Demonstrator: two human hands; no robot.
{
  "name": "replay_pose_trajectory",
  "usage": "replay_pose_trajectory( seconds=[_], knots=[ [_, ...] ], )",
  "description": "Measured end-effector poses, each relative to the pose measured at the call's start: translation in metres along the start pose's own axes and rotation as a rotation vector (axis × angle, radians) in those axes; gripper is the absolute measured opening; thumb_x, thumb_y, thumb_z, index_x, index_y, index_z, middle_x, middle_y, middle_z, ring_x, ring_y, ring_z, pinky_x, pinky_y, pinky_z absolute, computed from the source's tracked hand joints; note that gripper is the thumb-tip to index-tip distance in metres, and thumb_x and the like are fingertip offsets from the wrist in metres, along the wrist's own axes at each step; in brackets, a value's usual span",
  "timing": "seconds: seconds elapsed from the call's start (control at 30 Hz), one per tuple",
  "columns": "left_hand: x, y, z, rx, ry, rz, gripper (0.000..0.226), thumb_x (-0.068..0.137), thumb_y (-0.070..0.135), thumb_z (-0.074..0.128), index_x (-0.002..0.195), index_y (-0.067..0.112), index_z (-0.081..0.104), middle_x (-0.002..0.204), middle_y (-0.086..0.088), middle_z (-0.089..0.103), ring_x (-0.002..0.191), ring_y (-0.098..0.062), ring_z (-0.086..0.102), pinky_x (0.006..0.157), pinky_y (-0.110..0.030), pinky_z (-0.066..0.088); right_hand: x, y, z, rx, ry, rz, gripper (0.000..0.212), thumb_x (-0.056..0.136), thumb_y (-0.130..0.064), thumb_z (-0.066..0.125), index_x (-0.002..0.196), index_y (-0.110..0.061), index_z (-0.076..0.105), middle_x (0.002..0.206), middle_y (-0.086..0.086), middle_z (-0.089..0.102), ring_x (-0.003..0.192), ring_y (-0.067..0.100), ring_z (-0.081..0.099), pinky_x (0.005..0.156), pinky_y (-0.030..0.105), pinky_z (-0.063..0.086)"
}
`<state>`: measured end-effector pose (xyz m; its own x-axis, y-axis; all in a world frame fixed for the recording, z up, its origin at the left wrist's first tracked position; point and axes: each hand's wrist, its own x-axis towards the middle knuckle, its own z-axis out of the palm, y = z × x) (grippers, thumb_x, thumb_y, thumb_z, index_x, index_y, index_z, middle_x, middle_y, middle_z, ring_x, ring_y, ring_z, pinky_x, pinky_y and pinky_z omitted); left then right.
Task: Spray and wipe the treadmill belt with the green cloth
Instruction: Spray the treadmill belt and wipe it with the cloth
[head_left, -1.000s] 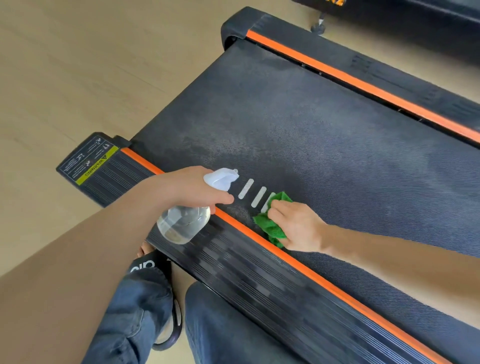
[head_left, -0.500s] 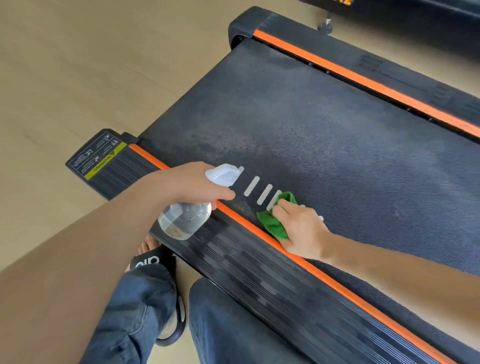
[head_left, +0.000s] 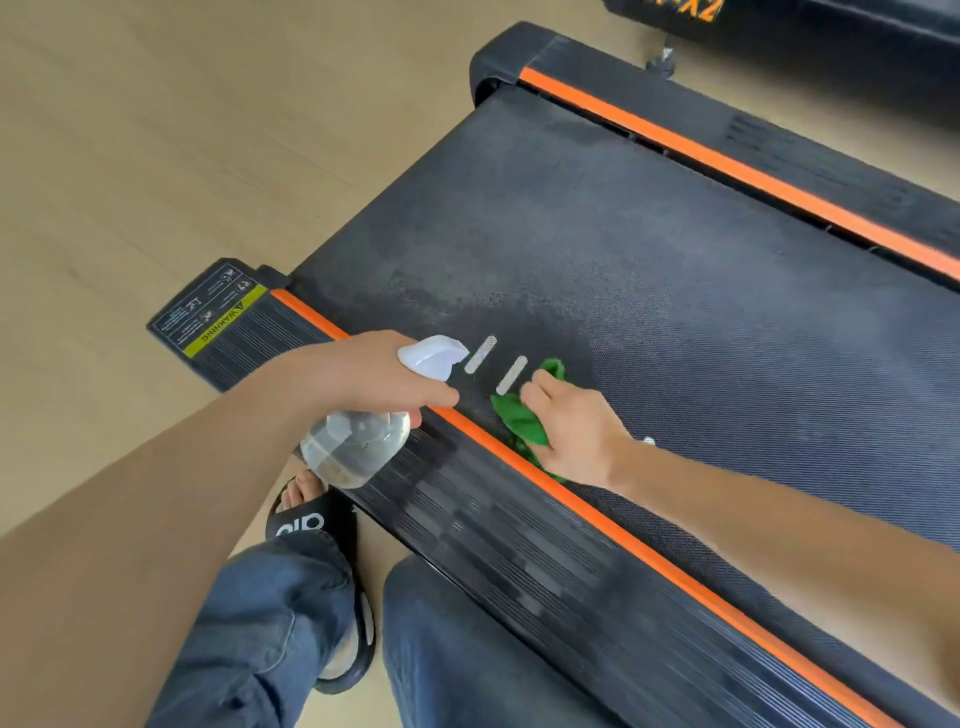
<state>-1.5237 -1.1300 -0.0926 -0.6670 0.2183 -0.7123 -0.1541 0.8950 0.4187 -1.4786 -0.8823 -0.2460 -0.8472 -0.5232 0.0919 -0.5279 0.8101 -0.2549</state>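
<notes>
Right hand (head_left: 576, 431) presses the green cloth (head_left: 522, 421) on the belt (head_left: 675, 312) by the near orange rail; it has slid slightly along since a second ago. Left hand (head_left: 374, 374) grips the spray bottle (head_left: 358, 447) beside it; wiping under way, most belt left.

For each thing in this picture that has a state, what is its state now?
spray bottle: held by the left hand, tilted, partly filled with clear liquid
green cloth: bunched, pressed on the belt by the right hand
treadmill belt: shows dull patches, maybe wet
white stripes: two uncovered beside the cloth
</notes>
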Motion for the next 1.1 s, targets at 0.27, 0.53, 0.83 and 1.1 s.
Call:
replay_pose_trajectory(
  seconds=[0.27,0.53,0.83,1.1],
  knots=[
    [0.01,0.001,0.007,0.069,-0.101,0.036,0.037,0.09,0.053,0.07,0.116,0.027,0.065,0.083,0.009,0.08,0.073,-0.019,0.063,0.073,-0.03,0.051,-0.115,0.027,-0.019,0.081,0.006,0.028,0.035,0.074,-0.017,0.077,0.096,-0.015,0.049,0.091,0.0,0.049,0.067,0.021,0.052,0.046,0.033,0.046],
    [0.013,0.006,0.017,0.143,-0.076,-0.031,0.034,0.086,0.049,0.071,0.079,0.016,0.07,0.079,0.002,0.067,0.075,-0.021,0.061,0.07,-0.03,0.045,-0.12,0.027,-0.012,0.119,0.059,0.066,0.023,0.081,-0.022,0.068,0.095,-0.01,0.054,0.093,0.0,0.051,0.068,0.021,0.051,0.049,0.033,0.048],
    [0.003,0.012,0.006,-0.021,-0.132,-0.03,0.027,0.094,0.044,0.071,0.097,0.018,0.077,0.097,0.004,0.081,0.092,-0.015,0.074,0.079,-0.029,0.053,-0.119,0.028,-0.007,0.126,0.059,0.096,0.024,0.081,-0.021,0.069,0.096,-0.01,0.053,0.093,0.002,0.051,0.068,0.023,0.051,0.05,0.036,0.049],
    [0.001,0.018,0.012,-0.061,-0.123,0.003,0.033,0.096,0.045,0.068,0.088,0.013,0.072,0.092,0.003,0.079,0.077,-0.008,0.074,0.064,-0.021,0.05,-0.118,0.022,-0.009,0.128,0.052,0.136,0.024,0.086,-0.032,0.058,0.097,-0.01,0.055,0.093,0.001,0.052,0.072,0.022,0.053,0.053,0.035,0.05]
  ],
)
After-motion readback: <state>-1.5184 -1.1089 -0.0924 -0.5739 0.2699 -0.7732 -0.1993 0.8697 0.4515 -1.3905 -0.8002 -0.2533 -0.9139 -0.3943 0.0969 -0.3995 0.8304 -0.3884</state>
